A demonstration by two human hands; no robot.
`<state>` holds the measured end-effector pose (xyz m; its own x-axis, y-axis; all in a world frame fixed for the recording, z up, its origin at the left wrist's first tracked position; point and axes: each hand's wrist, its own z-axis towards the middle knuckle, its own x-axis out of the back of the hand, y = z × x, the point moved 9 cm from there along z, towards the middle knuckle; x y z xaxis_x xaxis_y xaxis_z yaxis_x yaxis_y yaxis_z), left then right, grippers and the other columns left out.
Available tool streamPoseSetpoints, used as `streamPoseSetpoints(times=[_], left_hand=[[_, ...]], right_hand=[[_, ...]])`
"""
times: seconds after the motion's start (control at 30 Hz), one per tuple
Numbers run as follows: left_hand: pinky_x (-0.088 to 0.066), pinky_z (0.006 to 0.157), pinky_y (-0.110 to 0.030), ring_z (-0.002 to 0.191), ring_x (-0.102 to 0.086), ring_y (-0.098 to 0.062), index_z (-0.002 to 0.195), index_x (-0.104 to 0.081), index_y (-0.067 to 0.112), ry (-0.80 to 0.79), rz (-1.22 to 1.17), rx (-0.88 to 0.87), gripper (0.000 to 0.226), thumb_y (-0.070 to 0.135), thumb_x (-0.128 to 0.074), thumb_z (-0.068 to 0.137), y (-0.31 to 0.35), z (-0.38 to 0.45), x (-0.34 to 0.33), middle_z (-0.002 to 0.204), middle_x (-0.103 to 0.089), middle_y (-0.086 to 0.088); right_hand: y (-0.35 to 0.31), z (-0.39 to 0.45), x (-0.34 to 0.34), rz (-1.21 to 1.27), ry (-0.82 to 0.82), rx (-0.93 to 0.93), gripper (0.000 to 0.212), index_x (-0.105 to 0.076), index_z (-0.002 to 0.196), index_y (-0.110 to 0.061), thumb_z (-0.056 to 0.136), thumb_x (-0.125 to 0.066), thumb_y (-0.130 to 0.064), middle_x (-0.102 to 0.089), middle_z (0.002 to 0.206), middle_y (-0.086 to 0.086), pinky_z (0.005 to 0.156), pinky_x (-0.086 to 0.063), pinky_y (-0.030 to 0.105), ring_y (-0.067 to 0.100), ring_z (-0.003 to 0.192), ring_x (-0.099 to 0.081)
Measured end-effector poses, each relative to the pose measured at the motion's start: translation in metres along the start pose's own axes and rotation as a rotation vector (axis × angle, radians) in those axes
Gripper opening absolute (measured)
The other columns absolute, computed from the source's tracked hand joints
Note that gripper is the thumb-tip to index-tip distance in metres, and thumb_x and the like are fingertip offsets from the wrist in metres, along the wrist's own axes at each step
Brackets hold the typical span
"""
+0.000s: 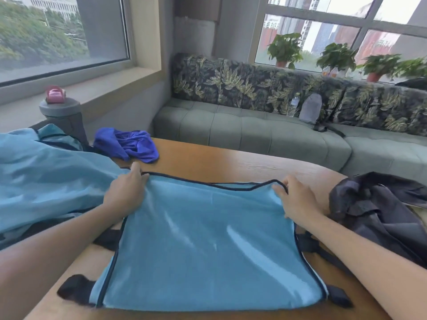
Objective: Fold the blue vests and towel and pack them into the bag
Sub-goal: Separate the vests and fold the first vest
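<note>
- Your left hand [126, 192] pinches the far left corner of the light blue fabric vest with dark piping [208, 245], fingers curled over the trimmed edge. Your right hand [298, 199] grips the far right corner the same way.
- That vest lies flat on the brown wooden bench [231, 158] right in front of you, its black side straps [76, 288] sticking out at the edges. Holding both far corners at once looks like the set-up for a fold: it keeps the top edge taut and level so the panel can be brought over without skewing.
- The fabric between your hands sags a little at the middle of the piped edge, so an even pull on both sides would help keep the crease straight.
- To your left, a second heap of light blue cloth [46, 176] lies loosely bunched and touches the left side of the vest you hold; it crowds your left forearm and could get caught in the fold.
- Beyond it, near the bench's far edge, sits a crumpled deep blue towel [129, 144], well apart from your hands and not yet folded.
- On your right, a dark grey soft bag [379, 204] lies slumped just beside your right wrist. Whether its opening faces you cannot be told from here.
- Behind the bench runs a green cushioned sofa [254, 132], out of the way.
</note>
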<state>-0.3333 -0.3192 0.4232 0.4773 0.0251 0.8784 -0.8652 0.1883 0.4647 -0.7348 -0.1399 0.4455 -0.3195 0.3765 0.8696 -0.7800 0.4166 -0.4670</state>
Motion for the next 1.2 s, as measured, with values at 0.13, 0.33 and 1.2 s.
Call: streamPoseSetpoints(times=[0.13,0.33,1.2], left_hand=[[-0.044,0.068,-0.044,0.078,-0.053,-0.037,0.095,-0.033,0.018,-0.011,0.168,-0.025,0.022,0.036,-0.035,0.108,-0.008,0.002,-0.03,0.085,-0.059,-0.016],[-0.042,0.065,-0.044,0.08,-0.06,-0.041,0.098,-0.035,0.015,0.015,0.182,-0.052,0.022,0.034,-0.033,0.109,-0.004,0.005,-0.024,0.08,-0.056,-0.015],[-0.007,0.126,-0.044,0.157,0.006,-0.017,0.16,0.004,0.046,-0.309,0.387,-0.347,0.094,0.083,0.017,0.074,0.005,-0.016,-0.091,0.171,0.007,0.011]], right_hand=[[0.022,0.008,-0.049,-0.104,-0.063,-0.028,0.017,-0.054,0.109,-0.022,0.104,-0.048,-0.037,-0.067,0.103,0.007,0.081,-0.051,0.044,0.032,0.092,-0.06],[0.024,0.007,-0.039,-0.053,0.046,-0.012,0.011,-0.056,0.104,-0.024,0.101,-0.051,-0.033,-0.067,0.097,0.005,0.077,-0.049,0.04,0.032,0.091,-0.06],[0.013,-0.003,-0.087,-0.23,-0.292,0.344,0.089,-0.032,0.158,-0.031,0.089,-0.003,-0.08,-0.021,0.167,-0.01,0.124,-0.01,0.035,0.007,0.153,-0.012]])
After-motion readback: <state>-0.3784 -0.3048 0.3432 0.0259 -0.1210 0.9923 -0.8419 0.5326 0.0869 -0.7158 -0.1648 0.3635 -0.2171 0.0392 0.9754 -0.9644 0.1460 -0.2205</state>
